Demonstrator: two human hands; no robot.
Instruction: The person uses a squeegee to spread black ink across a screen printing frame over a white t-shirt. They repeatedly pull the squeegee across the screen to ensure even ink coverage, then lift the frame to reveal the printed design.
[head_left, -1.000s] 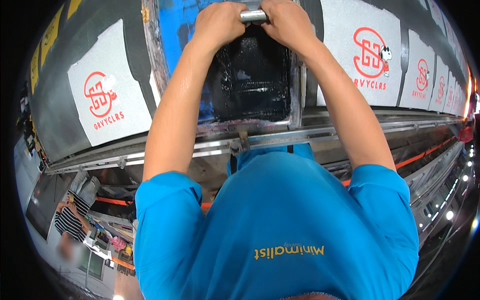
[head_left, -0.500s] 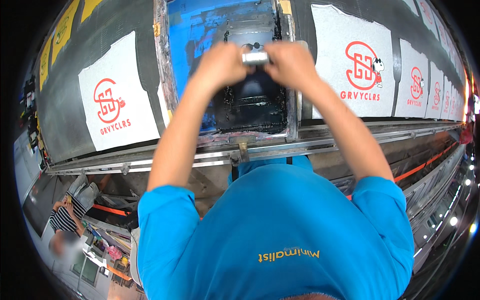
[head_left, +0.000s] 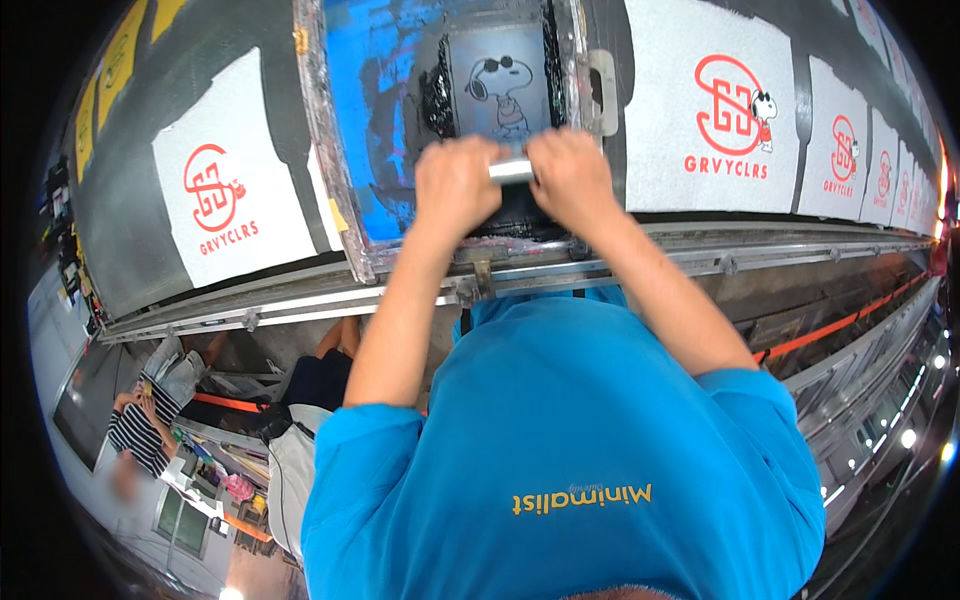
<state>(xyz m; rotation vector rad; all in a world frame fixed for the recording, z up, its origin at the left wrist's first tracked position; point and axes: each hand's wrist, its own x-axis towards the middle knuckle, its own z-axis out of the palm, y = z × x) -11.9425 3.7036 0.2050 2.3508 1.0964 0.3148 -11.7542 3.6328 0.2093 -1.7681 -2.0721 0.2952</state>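
Note:
My left hand and my right hand are closed around the two ends of a squeegee, whose silvery middle shows between them. The squeegee is over the near part of a screen-printing frame. Its blade is hidden by my hands. Beyond it, the screen's window shows a cartoon dog with dark glasses. Thick black ink lies along the window's sides, and the surrounding mesh is coated blue.
White fabric pieces with red prints lie left and right of the frame on a long dark table. A metal rail runs along its near edge. Lower left are a person in a striped top and another partly visible person.
Both hands have drawn the squeegee toward me, down the screen. The dog picture, mostly covered before, now shows in the window beyond my hands.

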